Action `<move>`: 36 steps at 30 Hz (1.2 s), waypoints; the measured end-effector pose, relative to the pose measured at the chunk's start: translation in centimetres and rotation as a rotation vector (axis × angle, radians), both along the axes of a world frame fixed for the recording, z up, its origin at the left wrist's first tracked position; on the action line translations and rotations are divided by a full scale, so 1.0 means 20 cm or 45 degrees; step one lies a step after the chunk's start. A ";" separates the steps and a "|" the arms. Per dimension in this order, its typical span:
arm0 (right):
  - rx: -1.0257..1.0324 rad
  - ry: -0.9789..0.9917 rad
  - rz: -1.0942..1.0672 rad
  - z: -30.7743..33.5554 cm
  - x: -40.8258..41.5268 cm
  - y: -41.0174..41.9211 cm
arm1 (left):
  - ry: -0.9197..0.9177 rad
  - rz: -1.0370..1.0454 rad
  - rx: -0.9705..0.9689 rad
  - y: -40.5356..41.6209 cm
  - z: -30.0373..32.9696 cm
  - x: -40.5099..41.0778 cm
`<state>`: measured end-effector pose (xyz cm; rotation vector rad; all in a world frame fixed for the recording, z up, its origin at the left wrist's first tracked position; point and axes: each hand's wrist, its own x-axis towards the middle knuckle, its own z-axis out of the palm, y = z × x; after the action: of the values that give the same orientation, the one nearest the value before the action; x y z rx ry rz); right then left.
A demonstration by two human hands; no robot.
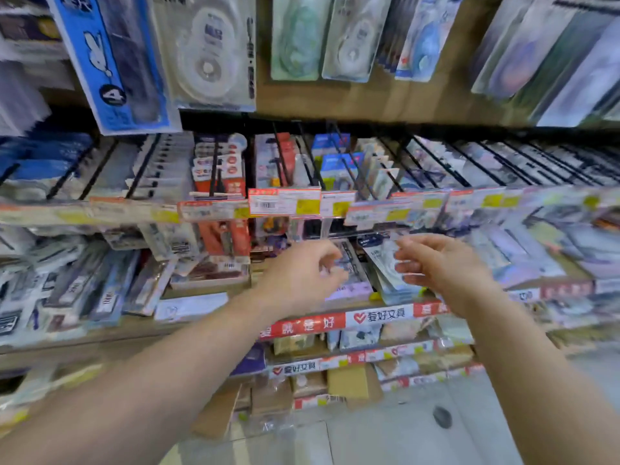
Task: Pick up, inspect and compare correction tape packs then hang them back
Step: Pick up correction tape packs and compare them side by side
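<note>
Both my hands reach toward the hanging packs below the row of price tags. My left hand (302,276) has loosely curled fingers and holds nothing, just in front of a purple-edged pack (350,280). My right hand (439,266) hovers with relaxed, slightly bent fingers beside a stack of pale blue correction tape packs (382,263), its fingertips close to the packs. No pack is gripped. More correction tape packs hang above: a white one (206,55) and a blue one (115,62).
Black peg hooks (312,156) jut out over a row of red and yellow price tags (285,203). Red shelf strips (339,320) edge lower shelves full of stationery. Cardboard boxes (349,382) stand at floor level; grey floor (402,437) lies below.
</note>
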<state>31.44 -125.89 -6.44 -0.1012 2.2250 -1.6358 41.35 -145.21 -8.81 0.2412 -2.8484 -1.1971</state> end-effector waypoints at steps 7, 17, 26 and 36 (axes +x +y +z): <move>0.358 -0.014 -0.257 -0.39 -0.37 0.26 | -0.354 0.123 0.293 0.17 -0.28 -0.27; 0.934 0.054 0.183 -0.59 -0.72 0.13 | -0.430 0.300 0.475 0.35 -0.48 -0.50; 0.700 -0.111 0.082 -0.62 -0.77 0.18 | -0.456 0.325 0.584 0.39 -0.49 -0.53; -0.028 -0.457 -0.101 -0.58 -0.44 0.11 | -0.575 0.522 1.280 0.37 -0.46 -0.59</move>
<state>22.69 -123.76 -17.98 0.2586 1.9592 -1.5751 29.64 -137.83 -18.06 1.1580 -1.9737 -2.5458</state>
